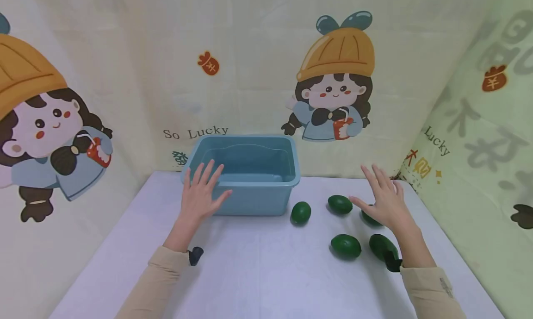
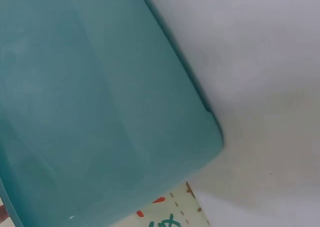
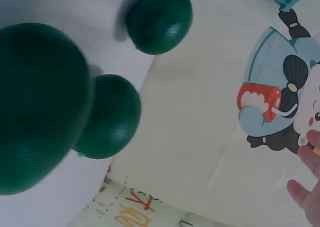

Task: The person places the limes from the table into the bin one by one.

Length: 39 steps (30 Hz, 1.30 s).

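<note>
I see my right hand [image 1: 385, 201], fingers spread and holding nothing, hovering directly over one dark green avocado-shaped fruit [image 1: 369, 218] on the white surface [image 1: 258, 272]; my left hand [image 1: 201, 196], also spread, sits by the blue plastic tub [image 1: 250, 171].

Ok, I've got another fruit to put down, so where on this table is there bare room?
The near white tabletop between both sleeves is bare, as is the strip left of the blue plastic tub. It is crowded right of the tub, where five dark green avocados lie under the right hand.
</note>
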{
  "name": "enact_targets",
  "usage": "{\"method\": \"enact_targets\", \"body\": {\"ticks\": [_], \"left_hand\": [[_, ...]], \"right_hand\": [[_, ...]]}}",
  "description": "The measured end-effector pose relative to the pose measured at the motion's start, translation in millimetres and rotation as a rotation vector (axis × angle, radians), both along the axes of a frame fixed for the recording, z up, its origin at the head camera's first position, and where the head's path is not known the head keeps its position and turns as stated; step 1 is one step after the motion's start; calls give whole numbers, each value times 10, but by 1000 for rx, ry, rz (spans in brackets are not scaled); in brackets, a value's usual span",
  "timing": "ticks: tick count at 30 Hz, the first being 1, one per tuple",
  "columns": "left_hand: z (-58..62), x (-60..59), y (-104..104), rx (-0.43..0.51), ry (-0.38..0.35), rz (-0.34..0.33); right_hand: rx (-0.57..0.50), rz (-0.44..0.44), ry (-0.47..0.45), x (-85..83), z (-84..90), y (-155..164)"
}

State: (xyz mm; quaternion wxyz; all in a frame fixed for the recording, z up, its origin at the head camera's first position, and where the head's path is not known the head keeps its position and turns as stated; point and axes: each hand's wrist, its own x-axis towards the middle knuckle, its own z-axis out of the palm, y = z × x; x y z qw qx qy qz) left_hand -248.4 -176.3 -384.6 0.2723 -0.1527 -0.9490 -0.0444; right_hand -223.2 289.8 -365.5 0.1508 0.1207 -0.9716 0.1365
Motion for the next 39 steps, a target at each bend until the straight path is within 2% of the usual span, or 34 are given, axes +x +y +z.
{"method": "enact_targets", "body": {"ticks": [7,13,19,26,39], "left_hand": [[-70,-23,-50,-2,46,-45],[-110,-53,-68,-6,100,-79],[-148,-73,-85,-32,101,-94],[-245,-140,-105,-38,187,-131],[-304,-151,-101,-31,234,-152]], "right_hand": [[-28,47,48,94,-173,45],[-33,106,53,169,-289,71],[17,141,71,231,-378,67],[82,167,110,282,-499,67],[118,179,-7,408,-655,54]]}}
